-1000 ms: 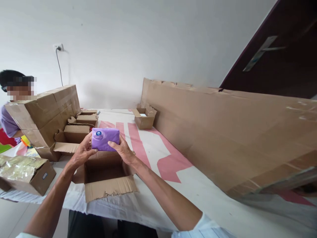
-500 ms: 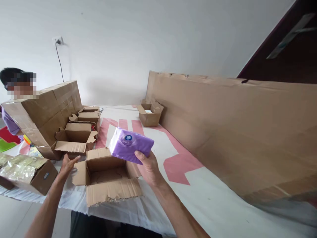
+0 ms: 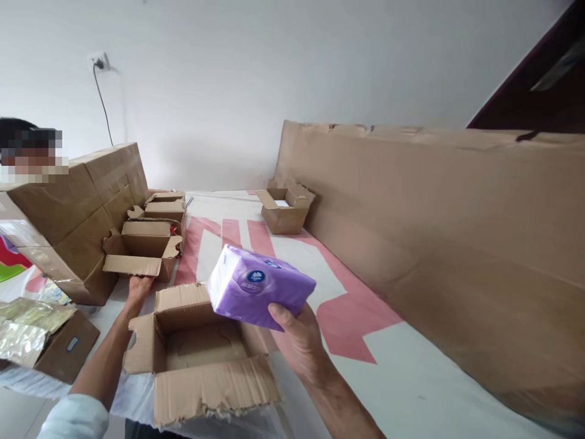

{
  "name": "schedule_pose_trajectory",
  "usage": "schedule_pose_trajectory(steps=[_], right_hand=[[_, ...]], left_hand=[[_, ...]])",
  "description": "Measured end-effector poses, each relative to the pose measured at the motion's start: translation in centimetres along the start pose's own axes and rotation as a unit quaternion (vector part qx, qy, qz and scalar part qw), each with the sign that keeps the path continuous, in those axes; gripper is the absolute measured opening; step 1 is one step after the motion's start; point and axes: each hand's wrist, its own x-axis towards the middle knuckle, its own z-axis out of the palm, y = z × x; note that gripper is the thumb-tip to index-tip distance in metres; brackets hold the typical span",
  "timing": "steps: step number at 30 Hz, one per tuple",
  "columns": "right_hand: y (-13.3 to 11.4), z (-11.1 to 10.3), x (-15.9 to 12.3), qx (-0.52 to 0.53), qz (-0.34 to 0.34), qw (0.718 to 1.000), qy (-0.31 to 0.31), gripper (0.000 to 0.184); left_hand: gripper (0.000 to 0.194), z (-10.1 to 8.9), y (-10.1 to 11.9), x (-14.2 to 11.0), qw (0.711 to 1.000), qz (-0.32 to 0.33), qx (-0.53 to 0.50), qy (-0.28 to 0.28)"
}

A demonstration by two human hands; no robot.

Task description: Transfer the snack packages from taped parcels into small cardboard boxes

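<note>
I faced a pale wall (image 3: pixel 219 79).
A cord (image 3: pixel 103 100) hung from its socket (image 3: pixel 99 61); a cardboard panel (image 3: pixel 420 231) overlapped a dark door (image 3: pixel 542 108).

Indoor rm used as makeshift workspace; home vs. office vs. shop, can't tell.
Plain pale wall (image 3: pixel 219 73) w/ plug socket (image 3: pixel 104 61) + blk cord (image 3: pixel 104 110); dk door (image 3: pixel 564 76) upper R; pale floor (image 3: pixel 18 414) bottom L. Lg tbl under white/pink cloth (image 3: pixel 411 366) w/ open cardbd boxes (image 3: pixel 132 266) in a row at L, taped box stack (image 3: pixel 68 210) behind them, lg cardbd panel (image 3: pixel 411 238) standing along R side. 2nd person (image 3: pixel 16 130) partly hidden beyond stack.
</note>
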Motion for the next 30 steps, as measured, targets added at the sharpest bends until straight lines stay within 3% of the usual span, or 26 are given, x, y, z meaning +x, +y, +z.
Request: schedule_pose_trajectory(steps=[8,16,21,24,30], right_hand=[[0.4,-0.6,0.0,-0.017,0.003,0.999,0.033,0.076],[2.3,-4.0,0.0,-0.040,0.033,0.997,0.060,0.075],[3.1,-5.7,-0.4,-0.056,0.033,0.991,0.121,0.077],[2.7,-6.0,-0.6,-0.051,0.059,0.990,0.119,0.076],[2.2,-6.2,-0.6,-0.060,0.042,0.991,0.114,0.073]], left_hand=[[0.035,4.3,1.1,7.9,0.999,-0.038,0.028,0.016],[0.038,8.5,2.7,14.5,0.994,-0.092,0.064,-0.005],[0.043,10.7,3.5,17.4,0.992,-0.103,0.061,-0.024],[0.043,11.6,3.8,18.8,0.993,-0.102,0.053,-0.033],[0.043,12.7,4.1,21.0,0.994,-0.090,0.032,-0.061]])
